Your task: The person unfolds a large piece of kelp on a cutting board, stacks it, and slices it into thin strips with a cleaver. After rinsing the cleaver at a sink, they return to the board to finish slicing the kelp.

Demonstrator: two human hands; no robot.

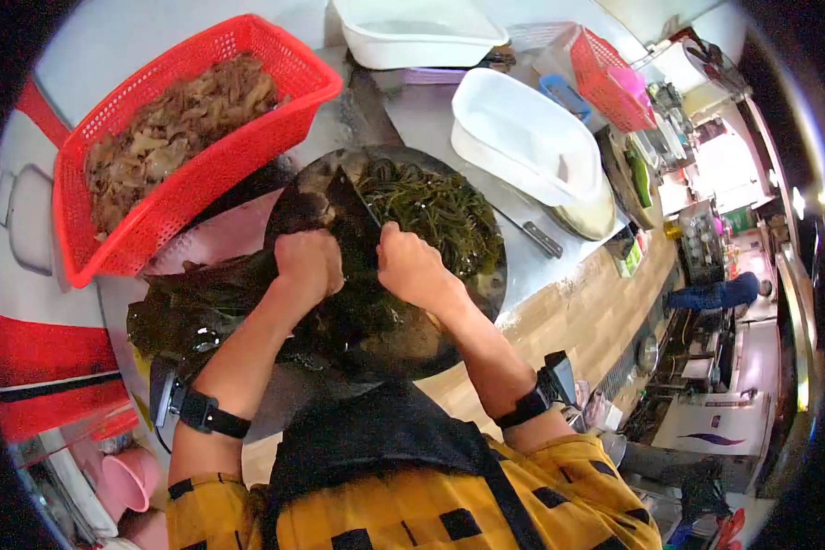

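On a round dark chopping board (394, 353), my right hand (414, 266) is closed around the handle of a cleaver (350, 206), whose dark blade points away from me. My left hand (309, 266) is curled just left of the blade, its fingers bent down on dark green kelp (206, 307). The wide kelp sheets spread left beyond the board's edge. Thin-cut kelp strands (431, 206) lie heaped at the board's far right, beside the cleaver. The fingertips of my left hand are hidden.
A red basket (202, 170) of brownish food stands at the upper left. White tubs (522, 137) and a second knife (543, 240) lie beyond the board to the right. A person in dark clothes (720, 293) is far off at the right.
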